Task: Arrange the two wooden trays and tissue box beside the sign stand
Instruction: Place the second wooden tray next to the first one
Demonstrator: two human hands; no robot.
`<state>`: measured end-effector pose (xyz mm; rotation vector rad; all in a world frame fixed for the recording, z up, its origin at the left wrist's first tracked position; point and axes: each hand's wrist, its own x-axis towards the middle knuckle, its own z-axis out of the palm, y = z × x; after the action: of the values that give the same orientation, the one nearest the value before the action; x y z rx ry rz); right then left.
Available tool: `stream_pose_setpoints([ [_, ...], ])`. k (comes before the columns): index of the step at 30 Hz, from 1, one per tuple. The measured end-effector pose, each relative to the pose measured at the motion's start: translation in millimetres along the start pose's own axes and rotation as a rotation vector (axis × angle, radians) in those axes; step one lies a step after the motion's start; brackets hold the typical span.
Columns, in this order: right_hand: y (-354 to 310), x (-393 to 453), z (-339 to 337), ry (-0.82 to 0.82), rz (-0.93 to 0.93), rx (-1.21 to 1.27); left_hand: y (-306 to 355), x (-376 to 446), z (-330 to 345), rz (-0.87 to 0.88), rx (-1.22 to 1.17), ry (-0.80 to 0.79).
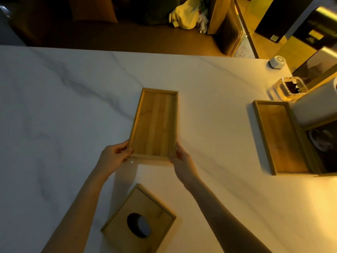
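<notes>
An empty wooden tray lies lengthwise in the middle of the white marble table. My left hand grips its near left corner and my right hand grips its near right corner. A second wooden tray rests at the right, against a dark sign stand at the table's right edge. The wooden tissue box, with a round hole in its top, sits turned at an angle close to me, between my forearms.
A clear container with dark contents stands behind the right tray, beside a pale cylinder. A small white hexagonal object sits at the far right corner. Beyond the far table edge are chairs and a yellow bag.
</notes>
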<state>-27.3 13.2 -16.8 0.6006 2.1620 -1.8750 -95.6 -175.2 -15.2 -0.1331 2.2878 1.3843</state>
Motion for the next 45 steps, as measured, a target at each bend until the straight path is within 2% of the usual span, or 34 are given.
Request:
stream_pose_setpoints([
  [4, -15, -9, -23, -0.023, -0.014, 0.111, 17, -11, 8, -0.054, -0.281, -0.013],
  [11, -23, -33, -80, -0.056, -0.054, 0.141, 47, -41, 39, -0.032, -0.443, -0.017],
  [15, -16, -47, -117, -0.068, -0.088, 0.14, 64, -57, 69, 0.036, -0.354, 0.035],
  [21, 4, -64, -162, 0.048, -0.072, 0.074, 85, -74, 121, 0.232, -0.168, 0.06],
  [26, 16, -79, -202, 0.121, -0.08, 0.073, 93, -76, 169, 0.178, -0.172, 0.05],
  [34, 46, -84, -258, 0.137, 0.008, 0.044, 96, -78, 239, 0.144, -0.176, 0.032],
  [45, 67, -63, -284, 0.119, 0.085, -0.026, 96, -62, 271, -0.005, -0.229, 0.039],
])
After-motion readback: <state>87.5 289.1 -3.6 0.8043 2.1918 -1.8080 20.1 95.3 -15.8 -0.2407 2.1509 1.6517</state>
